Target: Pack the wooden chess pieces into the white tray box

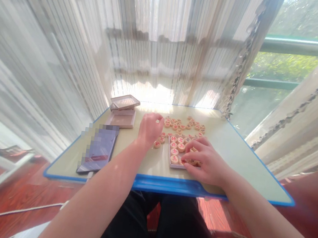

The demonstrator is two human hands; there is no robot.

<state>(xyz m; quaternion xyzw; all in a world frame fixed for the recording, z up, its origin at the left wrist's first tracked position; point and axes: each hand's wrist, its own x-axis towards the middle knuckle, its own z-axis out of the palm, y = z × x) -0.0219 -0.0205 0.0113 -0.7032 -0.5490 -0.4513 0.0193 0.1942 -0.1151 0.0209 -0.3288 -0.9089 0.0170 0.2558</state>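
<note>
A shallow tray [169,155] on the table holds round wooden xiangqi pieces with red and dark characters, laid in rows along its left side and back. My right hand [204,161] reaches over the tray from the right and covers much of it. Its fingertips and thumb close around a xiangqi piece [182,161] at the tray's front. To the left of the loose xiangqi pieces [175,124], my left hand [149,128] is raised with its fingers curled together. Whatever those fingers may hold is hidden. Beside the tray lies another loose piece [157,144].
A tablet [100,148] with a white cable lies on the table's left. Behind it are an open box tray [122,118] and a lid-like box part [125,101]. The pale table [240,167] has a blue rim, with curtains [166,58] beyond it.
</note>
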